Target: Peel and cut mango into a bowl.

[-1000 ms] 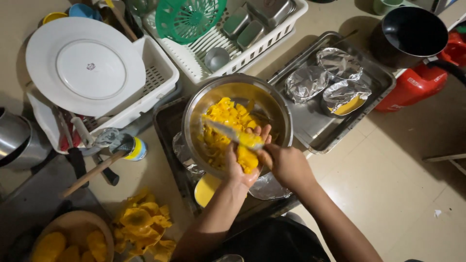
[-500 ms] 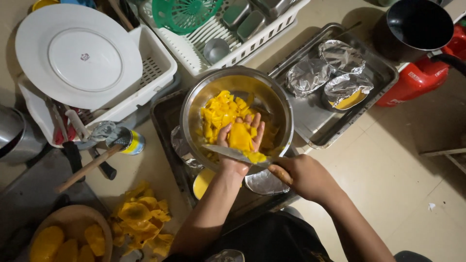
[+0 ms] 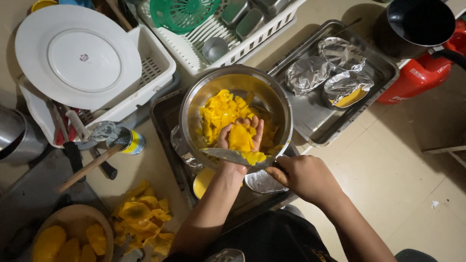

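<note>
Your left hand (image 3: 241,140) cups a peeled yellow mango piece (image 3: 241,138) palm-up over the round steel bowl (image 3: 194,104). Your right hand (image 3: 303,177), just right of it, grips a steel-bladed knife (image 3: 228,155), blade lying crosswise under the fruit's near end.

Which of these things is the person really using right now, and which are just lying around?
In use:
- left hand cupping a yellow fruit piece
- right hand holding the knife
- steel bowl of cut yellow pieces

Lying about:
- white plate
- green strainer
- foil-covered bowls in a metal tray
- black pan
- yellow peels
</note>
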